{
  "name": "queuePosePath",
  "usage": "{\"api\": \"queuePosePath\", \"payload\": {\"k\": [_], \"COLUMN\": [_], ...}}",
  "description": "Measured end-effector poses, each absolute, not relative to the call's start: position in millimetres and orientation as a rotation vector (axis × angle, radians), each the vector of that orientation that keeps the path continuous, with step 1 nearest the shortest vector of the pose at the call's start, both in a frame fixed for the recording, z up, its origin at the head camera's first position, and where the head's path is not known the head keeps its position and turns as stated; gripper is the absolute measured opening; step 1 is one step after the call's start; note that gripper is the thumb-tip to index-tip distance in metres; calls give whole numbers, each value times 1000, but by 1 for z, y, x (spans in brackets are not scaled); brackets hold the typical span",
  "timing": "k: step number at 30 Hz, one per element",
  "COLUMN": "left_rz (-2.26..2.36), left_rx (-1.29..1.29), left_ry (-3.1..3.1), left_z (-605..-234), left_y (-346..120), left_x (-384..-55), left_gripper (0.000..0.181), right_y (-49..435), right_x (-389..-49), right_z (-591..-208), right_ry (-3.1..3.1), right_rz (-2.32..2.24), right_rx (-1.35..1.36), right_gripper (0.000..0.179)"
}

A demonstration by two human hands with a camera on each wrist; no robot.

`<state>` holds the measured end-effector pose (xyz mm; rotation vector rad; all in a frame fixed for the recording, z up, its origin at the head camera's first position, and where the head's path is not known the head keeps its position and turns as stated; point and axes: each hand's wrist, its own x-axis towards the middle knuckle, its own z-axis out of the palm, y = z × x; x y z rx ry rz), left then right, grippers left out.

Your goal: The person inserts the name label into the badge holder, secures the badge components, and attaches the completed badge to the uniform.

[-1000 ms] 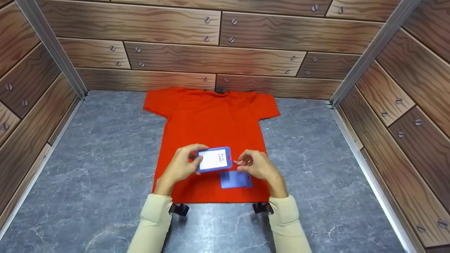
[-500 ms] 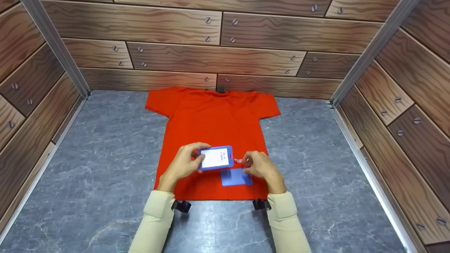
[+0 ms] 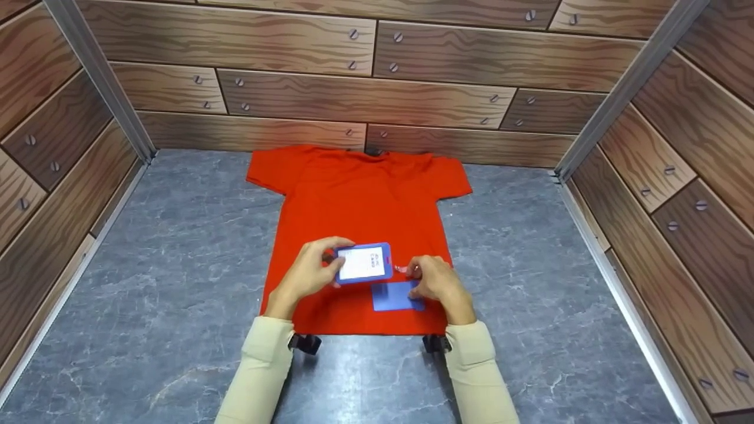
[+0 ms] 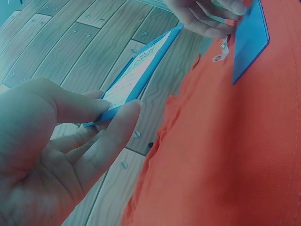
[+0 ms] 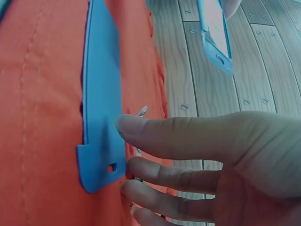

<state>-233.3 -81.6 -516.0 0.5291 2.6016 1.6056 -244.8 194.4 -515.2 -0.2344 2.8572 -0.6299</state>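
My left hand [image 3: 305, 272] pinches a blue ID badge holder [image 3: 364, 263] by its left end. The holder has a white printed card in its frame and is held up over a red T-shirt [image 3: 359, 206]. On the shirt's lower part lies a flat blue badge cover [image 3: 390, 296] with a small slot. My right hand [image 3: 440, 282] is at the cover's right end, thumb over its edge, the other fingers fairly straight and apart from the thumb. Beside those fingers is a clear strap clip [image 4: 223, 52] with metal snaps, partly hidden behind them.
The shirt is spread on a grey marbled surface [image 3: 194, 247], collar toward the back. Wood-patterned panels [image 3: 294, 94] stand behind and on both sides, joined at the corners by grey metal posts [image 3: 100, 82].
My right hand has moved slightly down and right, from around the strap clip to the blue cover. The left hand keeps its pinch on the badge holder.
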Motion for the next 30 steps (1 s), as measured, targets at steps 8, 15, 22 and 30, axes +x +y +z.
{"api": "queuePosePath", "payload": {"k": [8,15,22,30], "left_rz": [1604,1605,1592,1624], "left_rx": [540,539,534,514], "left_ry": [2611,2605,2620,2577], "left_z": [-515,-515,-516,-515], "left_y": [-82,-82,-82,-82], "left_x": [-234,-235,-234,-233], "left_gripper": [34,34,33,34], "right_y": [194,197,200,201], "right_x": [-247,-248,-246,-249], "right_z": [-516,-518,-519,-521], "right_ry": [2865,2861,2830,2840], "right_rz": [-582,-603,-619,-642], "right_rx": [-269,-267,-239,-265], "right_gripper": [35,35,36,35]}}
